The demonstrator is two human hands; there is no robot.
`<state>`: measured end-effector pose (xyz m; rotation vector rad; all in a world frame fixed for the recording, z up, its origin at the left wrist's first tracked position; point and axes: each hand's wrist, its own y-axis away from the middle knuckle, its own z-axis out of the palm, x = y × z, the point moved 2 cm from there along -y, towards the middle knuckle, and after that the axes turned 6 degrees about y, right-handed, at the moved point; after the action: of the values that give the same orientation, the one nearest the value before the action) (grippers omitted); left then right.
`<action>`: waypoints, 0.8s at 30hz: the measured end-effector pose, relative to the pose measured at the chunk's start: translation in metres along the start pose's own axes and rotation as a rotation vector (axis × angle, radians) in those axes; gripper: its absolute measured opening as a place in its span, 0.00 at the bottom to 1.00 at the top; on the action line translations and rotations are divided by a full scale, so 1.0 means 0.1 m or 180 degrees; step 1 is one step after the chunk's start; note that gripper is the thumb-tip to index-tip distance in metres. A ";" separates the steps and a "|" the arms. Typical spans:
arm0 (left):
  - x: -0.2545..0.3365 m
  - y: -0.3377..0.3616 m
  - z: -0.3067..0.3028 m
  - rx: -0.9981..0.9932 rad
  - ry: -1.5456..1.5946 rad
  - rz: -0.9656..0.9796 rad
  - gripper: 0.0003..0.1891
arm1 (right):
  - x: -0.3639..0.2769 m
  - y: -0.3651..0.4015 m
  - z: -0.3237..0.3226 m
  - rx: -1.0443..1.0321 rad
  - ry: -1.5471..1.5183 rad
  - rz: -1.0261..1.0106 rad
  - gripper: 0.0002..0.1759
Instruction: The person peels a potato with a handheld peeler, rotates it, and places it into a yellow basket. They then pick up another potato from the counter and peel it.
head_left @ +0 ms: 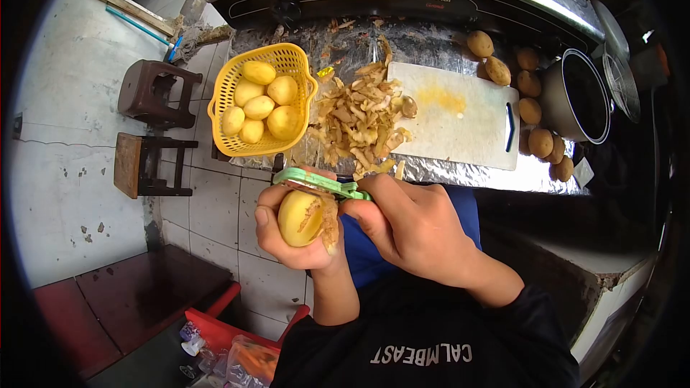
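Observation:
My left hand [269,241] is wrapped round a mostly peeled potato [298,217], with a strip of brown skin hanging from its right side. In my right hand [420,226] is a green peeler [320,182], gripped by its handle, its head lying across the top of the potato. Beyond the hands, a heap of potato peelings [359,118] spreads over the foil-covered counter. To its left stands a yellow basket [307,111] holding several peeled potatoes [259,107].
A white cutting board [460,140] lies right of the peelings. Several unpeeled potatoes [540,142] sit along its right side, near a metal pot [568,100]. A black Rinnai stove [359,3] runs along the back. Two stools [147,93] stand on the floor at left.

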<state>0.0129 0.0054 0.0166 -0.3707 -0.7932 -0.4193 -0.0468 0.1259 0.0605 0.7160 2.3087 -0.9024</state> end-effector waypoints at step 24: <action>0.03 -0.08 -0.04 -0.0343 0.0238 0.0172 0.24 | -0.05 -0.07 0.07 0.0099 0.0361 0.0210 0.17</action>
<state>0.0129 -0.0037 0.0173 -0.4731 -0.6879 -0.4241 -0.0458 0.1157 0.0622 0.8719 2.3590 -0.8903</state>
